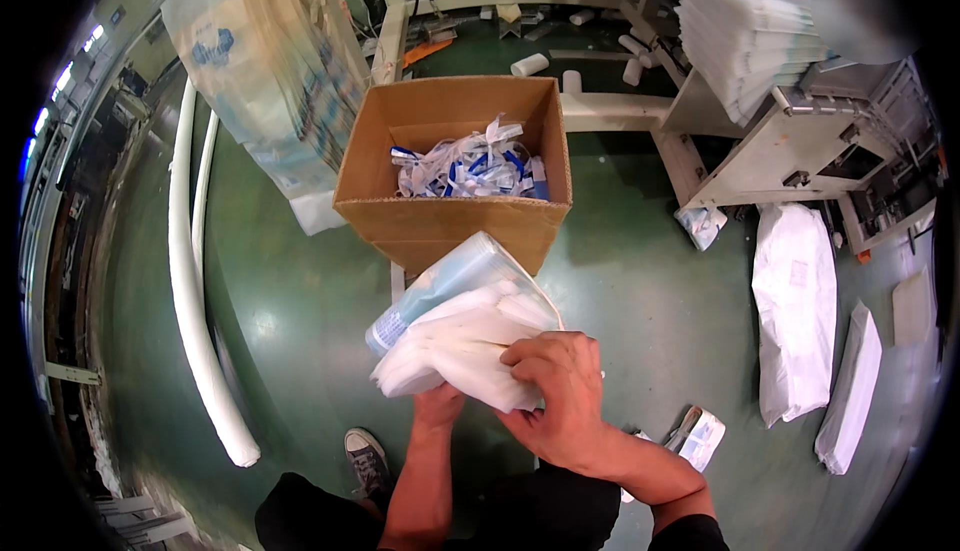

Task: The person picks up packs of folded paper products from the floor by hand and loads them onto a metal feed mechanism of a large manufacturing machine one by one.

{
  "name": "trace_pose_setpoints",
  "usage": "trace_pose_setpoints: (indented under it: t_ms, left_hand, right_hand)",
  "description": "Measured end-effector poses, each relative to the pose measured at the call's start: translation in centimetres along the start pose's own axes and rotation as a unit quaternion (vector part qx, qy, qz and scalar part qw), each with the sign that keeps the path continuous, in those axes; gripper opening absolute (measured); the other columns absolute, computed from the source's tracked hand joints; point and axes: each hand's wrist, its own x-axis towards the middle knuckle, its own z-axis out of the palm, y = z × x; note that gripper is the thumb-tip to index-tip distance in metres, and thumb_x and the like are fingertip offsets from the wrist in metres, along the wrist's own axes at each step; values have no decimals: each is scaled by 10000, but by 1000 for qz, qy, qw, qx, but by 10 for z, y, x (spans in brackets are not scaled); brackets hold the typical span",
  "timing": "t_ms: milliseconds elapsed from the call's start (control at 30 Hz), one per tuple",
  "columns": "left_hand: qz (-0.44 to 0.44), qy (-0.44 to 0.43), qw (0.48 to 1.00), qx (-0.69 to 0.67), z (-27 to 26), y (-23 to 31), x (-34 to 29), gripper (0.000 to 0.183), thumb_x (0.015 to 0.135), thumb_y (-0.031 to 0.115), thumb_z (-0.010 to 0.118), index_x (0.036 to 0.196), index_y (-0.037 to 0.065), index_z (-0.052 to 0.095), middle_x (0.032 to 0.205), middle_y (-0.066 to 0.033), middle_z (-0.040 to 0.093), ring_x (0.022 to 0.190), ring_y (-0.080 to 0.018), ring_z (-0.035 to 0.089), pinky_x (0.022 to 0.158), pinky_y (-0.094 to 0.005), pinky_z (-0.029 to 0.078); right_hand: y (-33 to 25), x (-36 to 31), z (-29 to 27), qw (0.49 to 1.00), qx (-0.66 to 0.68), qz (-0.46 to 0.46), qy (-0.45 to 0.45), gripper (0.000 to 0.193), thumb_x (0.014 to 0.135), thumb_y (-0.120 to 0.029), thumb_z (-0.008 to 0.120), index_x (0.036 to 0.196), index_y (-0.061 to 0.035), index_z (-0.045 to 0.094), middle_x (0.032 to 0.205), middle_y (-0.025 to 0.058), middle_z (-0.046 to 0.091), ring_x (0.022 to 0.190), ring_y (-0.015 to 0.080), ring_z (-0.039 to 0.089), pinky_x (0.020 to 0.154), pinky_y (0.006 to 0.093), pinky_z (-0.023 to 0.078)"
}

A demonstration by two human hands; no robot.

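A bundle of thin, soft white sheets (455, 351) is held in front of me, fanned and bulging at its near edge. Along its far side lies a pale blue, glossy printed film (450, 286), which looks like part of the same bundle. My left hand (438, 406) is closed on the bundle from below, its fingers mostly hidden under the sheets. With bent fingers, my right hand (560, 391) pinches the right edge of the sheets. Just beyond the bundle stands an open cardboard box (455, 226), holding crumpled white and blue film scraps (470, 166).
Stacked printed film bags (260, 71) hang at the far left, beside long white tubes (190, 301). On the right, white sheets (745, 31) rest on a machine frame (800, 151). White wrapped packages (795, 311) and a small printed packet (697, 436) lie on the green floor.
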Motion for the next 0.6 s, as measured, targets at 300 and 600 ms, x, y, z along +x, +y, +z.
trace_pose_setpoints:
  t_ms: [300, 600]
  left_hand:
    - [2, -3, 1000, 8, 0, 1, 1, 768, 764, 347, 762, 1364, 44, 392, 1312, -133, 500, 1192, -288, 503, 1008, -435, 430]
    - [8, -14, 1000, 6, 2, 2, 6, 738, 765, 321, 763, 1348, 35, 412, 1294, -137, 513, 1174, -285, 514, 1000, -430, 432]
  right_hand:
    - [-3, 3, -4, 999, 10, 1, -31, 772, 536, -61, 798, 1253, -26, 511, 913, 50, 594, 799, 231, 542, 717, 329, 411]
    - [-3, 10, 0, 999, 12, 43, -10, 776, 587, -106, 836, 1269, 3, 482, 848, 42, 553, 753, 228, 509, 691, 341, 393]
